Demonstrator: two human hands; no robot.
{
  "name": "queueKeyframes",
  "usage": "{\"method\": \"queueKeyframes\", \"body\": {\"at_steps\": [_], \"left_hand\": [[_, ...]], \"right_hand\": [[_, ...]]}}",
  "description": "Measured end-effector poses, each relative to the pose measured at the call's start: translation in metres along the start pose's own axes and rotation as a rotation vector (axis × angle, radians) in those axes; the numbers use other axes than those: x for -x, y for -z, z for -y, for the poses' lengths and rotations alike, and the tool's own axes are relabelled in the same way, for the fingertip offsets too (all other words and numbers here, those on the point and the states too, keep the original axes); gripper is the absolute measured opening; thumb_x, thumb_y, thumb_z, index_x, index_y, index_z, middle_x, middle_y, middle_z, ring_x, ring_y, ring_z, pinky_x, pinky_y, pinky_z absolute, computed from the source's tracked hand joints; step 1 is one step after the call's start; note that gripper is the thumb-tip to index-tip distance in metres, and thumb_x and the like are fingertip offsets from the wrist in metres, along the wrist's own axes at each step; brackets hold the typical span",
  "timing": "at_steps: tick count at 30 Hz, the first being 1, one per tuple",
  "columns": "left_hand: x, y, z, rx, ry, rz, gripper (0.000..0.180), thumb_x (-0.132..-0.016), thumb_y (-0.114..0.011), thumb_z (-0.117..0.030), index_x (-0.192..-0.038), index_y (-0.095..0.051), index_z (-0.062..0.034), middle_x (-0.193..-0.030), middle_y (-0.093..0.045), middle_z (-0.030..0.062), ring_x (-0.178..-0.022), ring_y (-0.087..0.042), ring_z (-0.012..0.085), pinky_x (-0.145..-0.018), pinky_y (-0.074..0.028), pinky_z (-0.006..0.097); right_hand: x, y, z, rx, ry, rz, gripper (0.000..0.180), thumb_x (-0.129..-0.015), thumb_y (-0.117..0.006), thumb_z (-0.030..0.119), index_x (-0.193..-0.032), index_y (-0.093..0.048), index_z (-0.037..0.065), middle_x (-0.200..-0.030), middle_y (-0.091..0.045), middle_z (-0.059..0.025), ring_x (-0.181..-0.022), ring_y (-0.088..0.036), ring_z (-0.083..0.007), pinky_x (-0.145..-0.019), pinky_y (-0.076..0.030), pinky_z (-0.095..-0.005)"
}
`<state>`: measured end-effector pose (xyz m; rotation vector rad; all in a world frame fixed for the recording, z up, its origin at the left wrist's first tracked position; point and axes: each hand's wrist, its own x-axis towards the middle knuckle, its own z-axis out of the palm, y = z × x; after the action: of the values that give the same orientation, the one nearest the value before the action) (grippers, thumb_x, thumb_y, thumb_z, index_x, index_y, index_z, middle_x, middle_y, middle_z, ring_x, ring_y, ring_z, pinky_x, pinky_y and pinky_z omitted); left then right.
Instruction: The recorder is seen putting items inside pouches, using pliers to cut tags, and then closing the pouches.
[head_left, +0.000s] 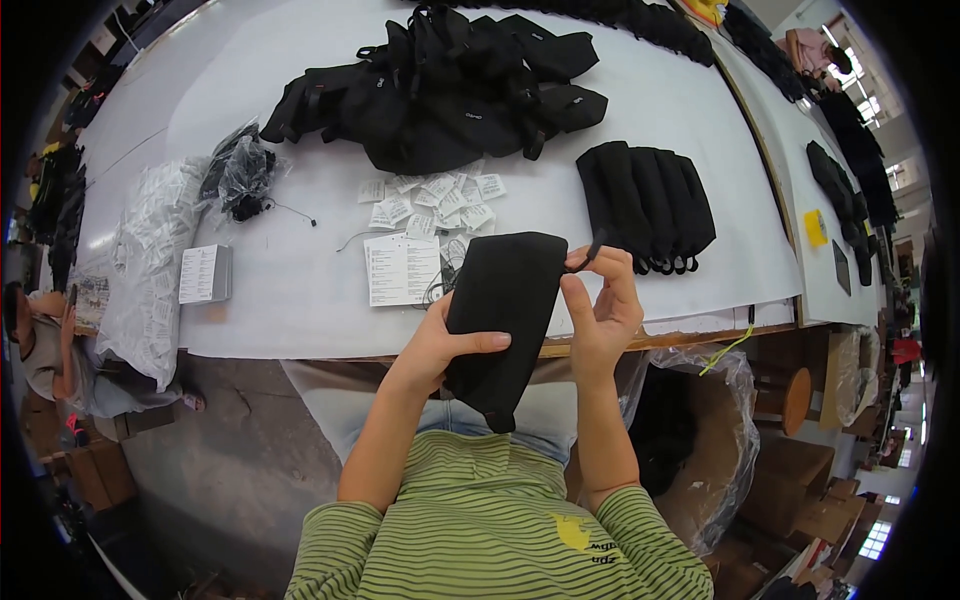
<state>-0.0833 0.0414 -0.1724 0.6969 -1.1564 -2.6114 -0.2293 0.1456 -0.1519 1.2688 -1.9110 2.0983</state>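
Our left hand (440, 345) grips the lower side of a flat black fabric pouch (500, 310), thumb laid across its front and fingers wrapped behind, while our right hand (600, 315) stands just beside the pouch's right edge and pinches a small black loop (590, 255) at its upper corner between thumb and forefinger — so both hands are closed on the same piece. The pouch is held upright in the air in front of the near edge of the white surface (300, 300), its bottom end hanging over our lap and the green striped shirt (480, 530). Just behind the pouch on the surface lie a white printed sheet (402, 268) and a scatter of small white paper tags (435, 200), with a thin dark cord (440, 280) looping near them. To the right, well apart from our hands, a neat row of folded black pouches (648, 205) stands stacked side by side. Farther back sits a loose heap of black bags with straps (450, 85). Off to the left are a small white box (205, 273), a crumpled clear plastic bag holding dark items (240, 175), and a pile of clear wrappers (150, 260). Below the surface on our right — a cardboard box lined with clear plastic (700, 440). Another person (45, 350) sits at the far left edge.
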Motion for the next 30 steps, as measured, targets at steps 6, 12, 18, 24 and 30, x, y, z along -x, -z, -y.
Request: {"method": "queueKeyframes", "body": {"at_steps": [6,12,18,24,30], "left_hand": [[0.001,-0.003,0.000,0.233,0.025,0.008,0.050,-0.071,-0.075,-0.003,-0.116,-0.054,0.0011,-0.100,-0.065,0.0082,-0.088,-0.064,0.0155,-0.079,-0.054,0.029],[0.005,0.003,-0.004,0.461,0.102,-0.013,0.043,-0.075,-0.071,-0.002,-0.115,-0.055,0.0009,-0.099,-0.065,0.0095,-0.085,-0.066,0.0158,-0.075,-0.056,0.029],[0.001,0.000,-0.003,0.383,0.072,0.020,0.038,-0.077,-0.070,-0.002,-0.112,-0.056,0.0018,-0.096,-0.066,0.0100,-0.080,-0.067,0.0159,-0.071,-0.057,0.028],[0.001,0.015,-0.008,0.455,0.012,-0.126,0.031,-0.080,-0.067,-0.004,-0.109,-0.057,0.0016,-0.094,-0.066,0.0107,-0.079,-0.067,0.0171,-0.070,-0.057,0.028],[0.006,0.035,-0.012,0.590,-0.004,-0.194,0.027,-0.082,-0.064,-0.002,-0.107,-0.058,0.0004,-0.090,-0.067,0.0103,-0.074,-0.068,0.0191,-0.065,-0.059,0.030]], "right_hand": [[-0.004,-0.006,0.013,0.150,-0.029,0.082,0.009,-0.076,-0.072,0.004,-0.083,-0.067,0.004,-0.086,-0.062,-0.0046,-0.086,-0.052,-0.0194,-0.078,-0.040,-0.0292],[-0.002,-0.006,0.026,0.217,0.018,0.202,0.011,-0.074,-0.072,0.001,-0.083,-0.066,0.004,-0.082,-0.062,-0.0051,-0.081,-0.052,-0.0205,-0.072,-0.043,-0.0302],[-0.013,-0.007,0.029,0.284,0.086,0.210,0.013,-0.072,-0.070,-0.003,-0.083,-0.065,0.004,-0.082,-0.061,-0.0056,-0.080,-0.053,-0.0221,-0.070,-0.043,-0.0310],[0.002,-0.012,0.045,0.223,0.048,0.463,0.016,-0.069,-0.072,0.000,-0.082,-0.064,0.004,-0.081,-0.060,-0.0056,-0.079,-0.052,-0.0238,-0.069,-0.043,-0.0317],[0.016,-0.019,0.053,0.098,-0.040,0.655,0.016,-0.069,-0.073,0.001,-0.082,-0.064,0.005,-0.080,-0.059,-0.0036,-0.077,-0.050,-0.0228,-0.067,-0.043,-0.0305]]}}
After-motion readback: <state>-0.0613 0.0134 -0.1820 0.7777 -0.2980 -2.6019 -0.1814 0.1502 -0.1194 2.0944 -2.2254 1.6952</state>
